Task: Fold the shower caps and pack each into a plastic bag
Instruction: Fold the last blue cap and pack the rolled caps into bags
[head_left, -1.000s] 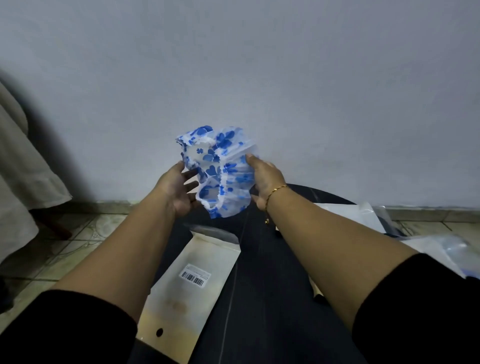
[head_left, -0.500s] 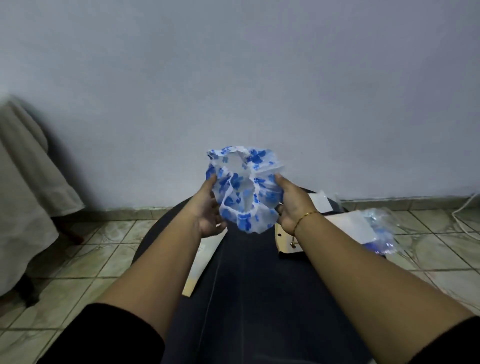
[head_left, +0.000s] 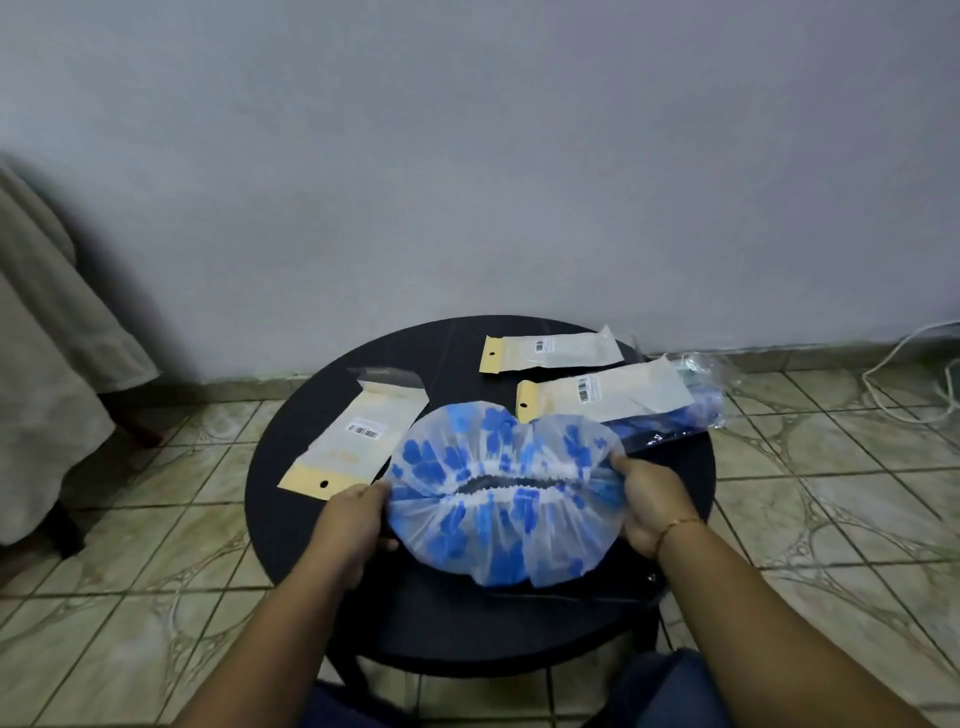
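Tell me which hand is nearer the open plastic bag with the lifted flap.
Left. The left hand grips the shower cap's left edge, just below that bag's hang-hole end. The right hand grips the cap's far edge, across from the bag.

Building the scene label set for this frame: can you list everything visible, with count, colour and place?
shower cap: 1, translucent white with blue flowers, stretched flat between both hands over the table's near half
packaging bags: 3, clear with tan header cards and barcode labels; one left of the cap, two at the far right
clear bag of blue items: 1, at the table's right edge, contents unclear
round table: 1, black
cloth: 1, beige, draped at far left
cable: 1, white, on the floor at right
left hand: grips the cap's left edge
right hand: grips the right edge, gold bracelet on its wrist
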